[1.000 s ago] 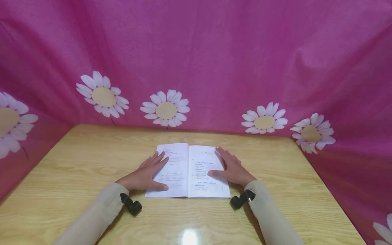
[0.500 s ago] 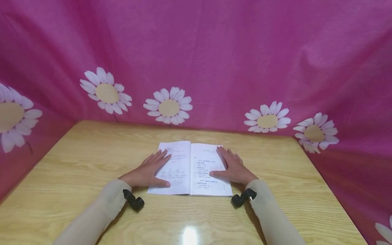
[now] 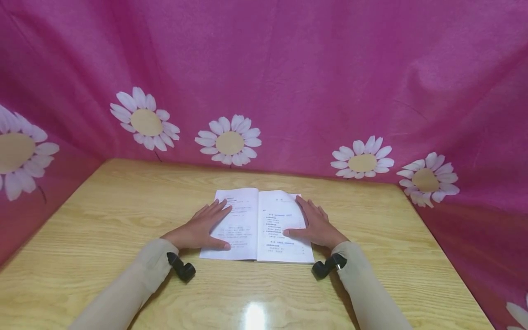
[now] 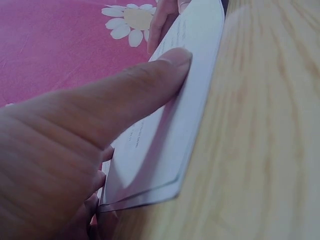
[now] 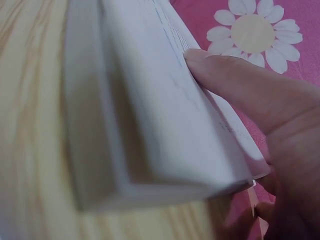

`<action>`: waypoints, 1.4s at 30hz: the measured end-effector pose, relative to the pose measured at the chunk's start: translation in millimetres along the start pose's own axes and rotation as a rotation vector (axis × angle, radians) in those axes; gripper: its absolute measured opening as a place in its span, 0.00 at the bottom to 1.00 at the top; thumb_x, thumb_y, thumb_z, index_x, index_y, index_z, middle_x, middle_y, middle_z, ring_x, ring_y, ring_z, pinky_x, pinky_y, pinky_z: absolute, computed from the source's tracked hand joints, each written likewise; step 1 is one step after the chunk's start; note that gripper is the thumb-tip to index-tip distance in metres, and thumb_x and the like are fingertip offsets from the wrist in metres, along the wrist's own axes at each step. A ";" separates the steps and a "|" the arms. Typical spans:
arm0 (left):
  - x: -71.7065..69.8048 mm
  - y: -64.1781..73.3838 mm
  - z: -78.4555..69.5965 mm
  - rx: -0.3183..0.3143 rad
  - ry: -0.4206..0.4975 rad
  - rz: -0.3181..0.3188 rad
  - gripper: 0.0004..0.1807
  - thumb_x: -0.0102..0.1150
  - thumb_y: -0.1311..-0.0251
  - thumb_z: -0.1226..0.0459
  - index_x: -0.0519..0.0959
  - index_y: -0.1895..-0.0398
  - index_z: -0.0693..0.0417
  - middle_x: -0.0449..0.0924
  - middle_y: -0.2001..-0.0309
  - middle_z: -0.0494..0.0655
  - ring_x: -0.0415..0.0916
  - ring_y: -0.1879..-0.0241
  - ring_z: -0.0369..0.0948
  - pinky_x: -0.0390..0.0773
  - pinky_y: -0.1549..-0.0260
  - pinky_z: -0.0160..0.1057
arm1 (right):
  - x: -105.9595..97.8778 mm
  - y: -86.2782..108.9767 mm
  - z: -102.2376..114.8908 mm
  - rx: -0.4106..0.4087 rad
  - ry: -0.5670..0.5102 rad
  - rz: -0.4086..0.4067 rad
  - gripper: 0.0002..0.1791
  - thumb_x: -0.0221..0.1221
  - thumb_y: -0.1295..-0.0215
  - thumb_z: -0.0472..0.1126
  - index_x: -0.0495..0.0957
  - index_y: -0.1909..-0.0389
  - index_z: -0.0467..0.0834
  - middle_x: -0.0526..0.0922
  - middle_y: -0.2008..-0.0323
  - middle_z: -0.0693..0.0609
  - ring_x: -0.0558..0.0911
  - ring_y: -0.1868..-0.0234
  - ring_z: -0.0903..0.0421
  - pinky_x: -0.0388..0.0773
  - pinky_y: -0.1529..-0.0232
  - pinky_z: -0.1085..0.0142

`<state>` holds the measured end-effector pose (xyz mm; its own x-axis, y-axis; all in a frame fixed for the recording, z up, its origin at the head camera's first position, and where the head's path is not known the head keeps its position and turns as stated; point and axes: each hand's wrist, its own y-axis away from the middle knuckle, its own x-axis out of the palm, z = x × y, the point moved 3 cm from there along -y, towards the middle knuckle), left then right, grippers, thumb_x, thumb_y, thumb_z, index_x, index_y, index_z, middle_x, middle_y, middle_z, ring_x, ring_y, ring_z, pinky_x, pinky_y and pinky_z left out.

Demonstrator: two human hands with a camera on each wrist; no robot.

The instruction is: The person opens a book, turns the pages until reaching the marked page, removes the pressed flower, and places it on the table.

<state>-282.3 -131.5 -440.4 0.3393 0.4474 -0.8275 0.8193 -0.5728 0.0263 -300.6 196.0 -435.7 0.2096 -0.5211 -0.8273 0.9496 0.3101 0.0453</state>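
Note:
An open book [image 3: 238, 220] with printed white pages lies on the wooden table. Resting on its left page, my left hand [image 3: 198, 231] has its fingers spread and its thumb near the lower part of the page. My right hand [image 3: 316, 227] is at the right page's outer edge, its thumb laid inward on the print and its fingers extended along the side. The left wrist view shows the left thumb [image 4: 145, 87] on the paper. From the right wrist, the right thumb [image 5: 225, 75] touches a bowed page above the thick page block; the other fingers are partly hidden.
A magenta cloth [image 3: 288, 82] with large white daisies hangs behind and beside the table [image 3: 123, 211]. Black wrist cameras [image 3: 181, 268] sit on both beige sleeves [image 3: 123, 288]. A bright light reflection lies at the table's front.
The head view has shifted slightly, moving the scene a little to the right. The right page's top now bows slightly. Both hands keep nearly the same places on the book.

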 end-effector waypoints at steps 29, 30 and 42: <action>0.7 0.9 1.0 -0.009 -0.003 -0.013 0.62 0.64 0.55 0.34 0.48 0.23 0.53 0.37 0.22 0.48 0.32 0.24 0.49 0.34 0.29 0.52 | -2.4 2.3 7.4 0.036 -0.238 -0.016 0.40 0.35 0.33 0.73 0.55 0.26 0.58 0.51 0.25 0.53 0.42 0.24 0.51 0.26 0.29 0.46; 0.6 1.0 0.8 -0.011 0.004 -0.014 0.61 0.63 0.54 0.34 0.47 0.23 0.53 0.38 0.22 0.48 0.32 0.24 0.49 0.34 0.29 0.52 | -2.9 1.8 9.1 0.018 -0.256 -0.025 0.39 0.33 0.31 0.72 0.55 0.26 0.57 0.54 0.25 0.53 0.44 0.24 0.51 0.25 0.29 0.47; 0.1 1.0 0.4 -0.090 0.055 -0.029 0.48 0.48 0.38 0.36 0.48 0.23 0.51 0.39 0.22 0.44 0.30 0.24 0.45 0.32 0.29 0.50 | -2.2 2.4 8.4 -0.015 -0.770 -0.044 0.35 0.33 0.27 0.65 0.58 0.28 0.50 0.65 0.32 0.54 0.64 0.32 0.53 0.52 0.30 0.50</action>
<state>-281.7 -132.3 -440.6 0.3372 0.5014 -0.7968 0.8665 -0.4962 0.0545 -296.8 191.1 -429.1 0.2801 -0.9379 -0.2047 0.9587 0.2844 0.0090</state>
